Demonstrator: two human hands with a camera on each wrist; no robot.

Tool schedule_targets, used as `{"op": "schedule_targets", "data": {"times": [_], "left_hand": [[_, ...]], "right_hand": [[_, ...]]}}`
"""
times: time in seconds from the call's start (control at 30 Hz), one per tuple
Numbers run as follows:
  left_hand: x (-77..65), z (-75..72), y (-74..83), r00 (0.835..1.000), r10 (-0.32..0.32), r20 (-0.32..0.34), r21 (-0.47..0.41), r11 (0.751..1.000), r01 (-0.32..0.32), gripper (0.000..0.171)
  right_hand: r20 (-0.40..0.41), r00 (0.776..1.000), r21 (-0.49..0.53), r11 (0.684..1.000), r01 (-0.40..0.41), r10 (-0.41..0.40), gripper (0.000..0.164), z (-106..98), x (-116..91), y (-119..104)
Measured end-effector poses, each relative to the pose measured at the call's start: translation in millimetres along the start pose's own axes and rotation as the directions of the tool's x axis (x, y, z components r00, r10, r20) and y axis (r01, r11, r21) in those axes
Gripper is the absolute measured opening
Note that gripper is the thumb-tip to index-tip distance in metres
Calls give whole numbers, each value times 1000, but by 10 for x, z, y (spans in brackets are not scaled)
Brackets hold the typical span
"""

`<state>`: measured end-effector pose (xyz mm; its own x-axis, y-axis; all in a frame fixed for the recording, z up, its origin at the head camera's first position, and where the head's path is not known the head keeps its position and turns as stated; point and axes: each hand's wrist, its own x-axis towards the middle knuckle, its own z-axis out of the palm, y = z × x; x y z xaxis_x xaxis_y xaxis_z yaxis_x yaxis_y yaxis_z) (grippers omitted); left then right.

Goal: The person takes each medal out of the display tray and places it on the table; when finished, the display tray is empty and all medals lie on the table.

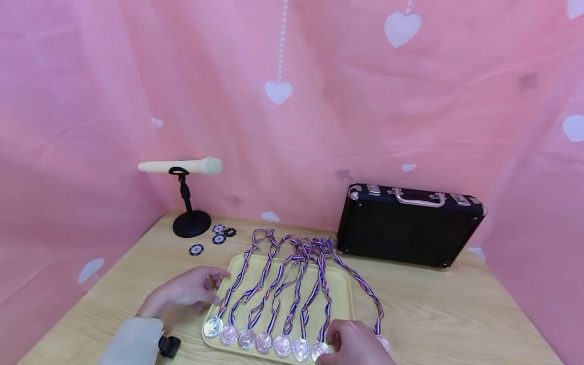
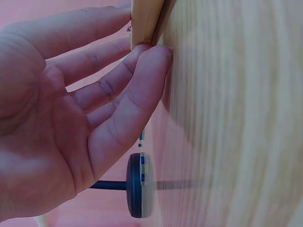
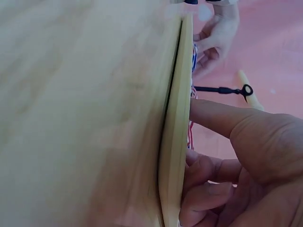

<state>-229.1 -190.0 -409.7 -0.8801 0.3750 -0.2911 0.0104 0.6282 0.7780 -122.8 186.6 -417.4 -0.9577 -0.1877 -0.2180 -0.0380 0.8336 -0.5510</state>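
A pale yellow tray (image 1: 339, 294) lies on the table, with several silver medals (image 1: 264, 342) in a row along its near side. Their red, white and blue ribbons (image 1: 298, 284) run back over the far rim into a tangle. My left hand (image 1: 193, 289) is at the tray's left side, thumb and fingertips touching the edge, loosely bent. At the near right corner, my right hand (image 1: 356, 344) pinches the rightmost medal on the tray (image 1: 320, 350), partly covering it. Just beyond that hand, another medal (image 1: 382, 342) lies right of the tray, half hidden.
A black case (image 1: 410, 228) with a metal handle stands at the back right. At the back left, a white microphone (image 1: 182, 166) sits on a black stand (image 1: 191, 223). Several poker chips (image 1: 196, 249) lie near its base. Pink curtain (image 1: 319, 126) hangs behind the table.
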Motion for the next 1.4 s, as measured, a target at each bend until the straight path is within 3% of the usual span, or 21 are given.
{"op": "schedule_targets", "data": {"times": [0.2,0.47,0.73,0.87,0.97,1.1,1.23,1.4], "left_hand": [[40,-16,45,1000,8,-6,10,1000,-8,63],[-24,-43,-8,1000,1,8,4,1000,-1,63],[-44,-27,-28,1000,-29,7,-8,1000,29,63],[-38,-40,-16,1000,-20,-3,-13,1000,20,62],[-28,-43,-13,1000,-2,4,-9,1000,2,62],[-6,-30,1,1000,12,13,-8,1000,-12,63],[17,-18,25,1000,0,9,-17,1000,1,63],[12,-15,-4,999,32,22,-13,999,-31,64]], "right_hand": [[-55,996,-18,998,64,-65,28,-87,6,50],[-62,997,-32,999,38,-40,31,-25,24,-7],[33,999,63,998,-29,27,31,-67,44,-29],[53,999,139,990,-17,10,33,-97,57,-8],[67,998,260,965,-17,0,31,-130,48,52],[109,994,428,903,-39,-9,25,-181,28,165],[127,990,533,846,-16,-62,18,-210,20,263],[120,989,621,784,-4,-90,26,-218,21,328]]}}
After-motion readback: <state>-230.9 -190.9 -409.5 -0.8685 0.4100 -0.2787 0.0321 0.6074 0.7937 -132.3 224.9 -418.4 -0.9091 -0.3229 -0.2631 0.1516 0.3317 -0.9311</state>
